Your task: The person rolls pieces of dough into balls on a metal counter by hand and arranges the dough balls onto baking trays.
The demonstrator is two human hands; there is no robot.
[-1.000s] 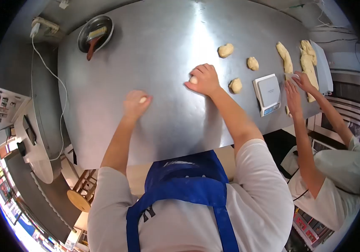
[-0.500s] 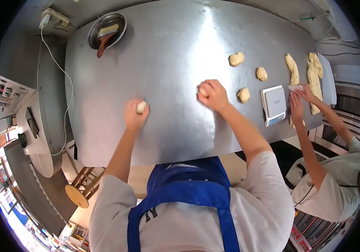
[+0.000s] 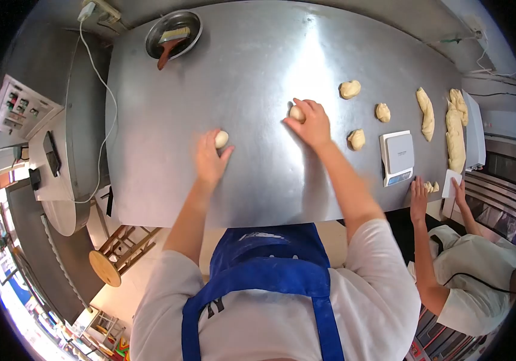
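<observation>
My left hand (image 3: 211,157) cups a smooth, pale dough ball (image 3: 221,139) on the metal table, fingers curved along its left side and the thumb spread to the right. Farther right, my right hand (image 3: 314,125) curls around a second dough ball (image 3: 296,114), which shows between the thumb and the fingers. Both balls rest on the tabletop. Beyond my right hand lie several rougher dough lumps, the nearest being a dough piece (image 3: 356,139).
A metal bowl (image 3: 196,41) with a wooden-handled brush (image 3: 164,55) stands at the far left. Right of me are a digital scale (image 3: 399,153), dough strips (image 3: 455,135) and a co-worker holding a white scraper (image 3: 450,183). A wooden stool (image 3: 105,269) stands below left.
My fingers have loosened somewhat, so both dough balls show more. The view has shifted slightly. The co-worker's scraper hand has moved right and nearer the table edge, away from small cut dough pieces.
</observation>
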